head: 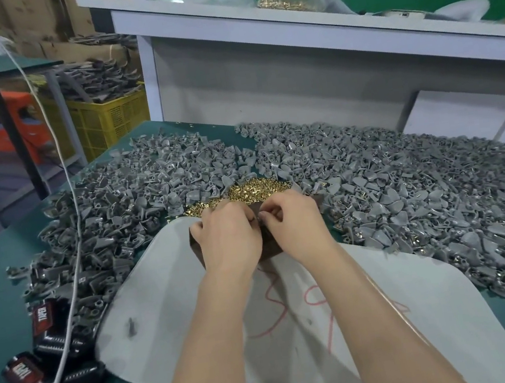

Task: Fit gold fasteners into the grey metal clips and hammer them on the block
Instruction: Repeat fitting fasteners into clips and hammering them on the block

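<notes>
Both my hands meet over a dark brown block (pixel 271 250) on a white sheet (pixel 176 301). My left hand (pixel 227 237) lies curled over the block's left part and hides what its fingers hold. My right hand (pixel 292 224) pinches a small grey piece between thumb and fingertips where the two hands meet. A small heap of gold fasteners (pixel 254 189) lies just beyond the block. Large heaps of grey metal clips spread to the left (pixel 134 196) and right (pixel 426 198). No hammer is visible.
A white cable (pixel 71 251) runs across the left clip heap. Dark red-labelled objects (pixel 46 346) lie at the table's front left. A white shelf (pixel 318 27) with a bag of gold parts (pixel 288 2) stands behind. A yellow crate (pixel 109 117) sits off the table, far left.
</notes>
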